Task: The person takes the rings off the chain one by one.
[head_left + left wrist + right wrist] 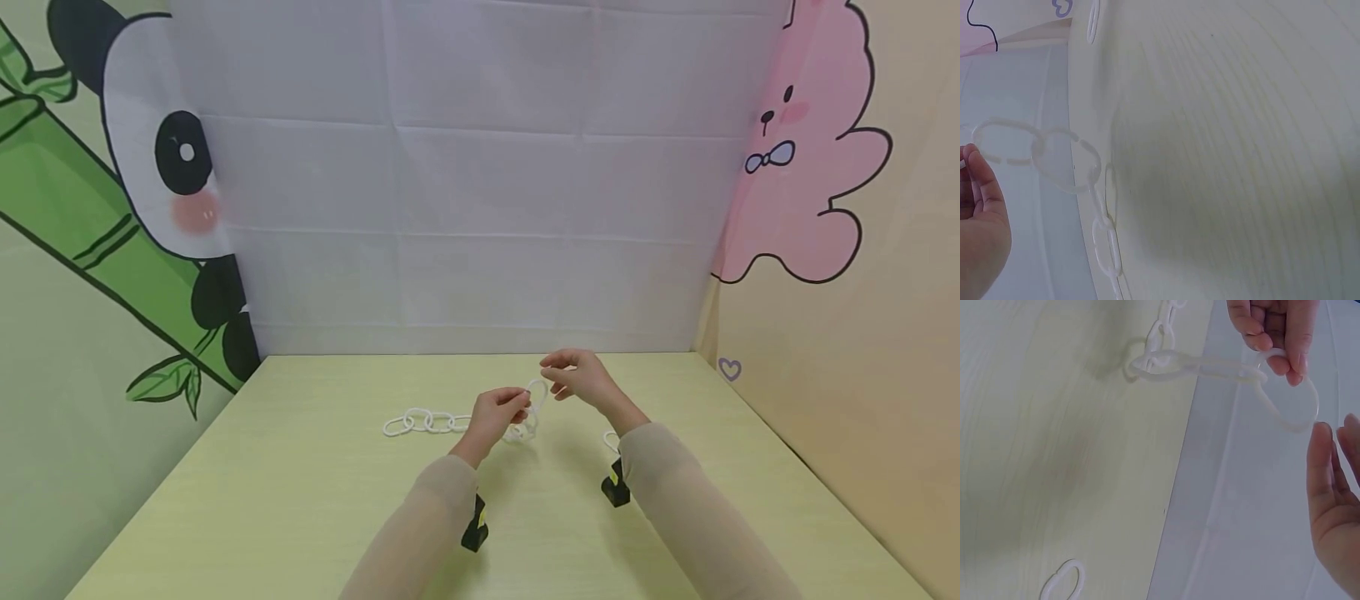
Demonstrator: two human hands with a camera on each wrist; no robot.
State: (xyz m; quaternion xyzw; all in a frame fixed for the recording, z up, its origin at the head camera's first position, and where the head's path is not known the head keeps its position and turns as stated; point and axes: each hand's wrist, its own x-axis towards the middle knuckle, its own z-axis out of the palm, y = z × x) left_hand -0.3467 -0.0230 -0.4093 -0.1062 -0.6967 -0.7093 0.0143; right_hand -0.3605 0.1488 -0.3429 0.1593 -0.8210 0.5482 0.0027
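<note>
My left hand (495,421) pinches the raised end link (1279,420) of a white plastic chain (417,420) between thumb and fingers. From that link the chain hangs down to the table, where its other links stretch off to the left. In the left wrist view, the left hand (984,231) is at the edge, with several joined oval links (1060,129) running away from it. My right hand (588,385) is raised just right of the end link. Its thumb and fingers are apart, holding nothing, with one fingertip right by the link's edge in the right wrist view.
A loose white link (1080,575) lies on the pale yellow table (300,500), close to the right forearm. A black device is worn on each wrist. Behind the table's far edge hangs a white cloth (480,183), with cartoon-printed walls at both sides.
</note>
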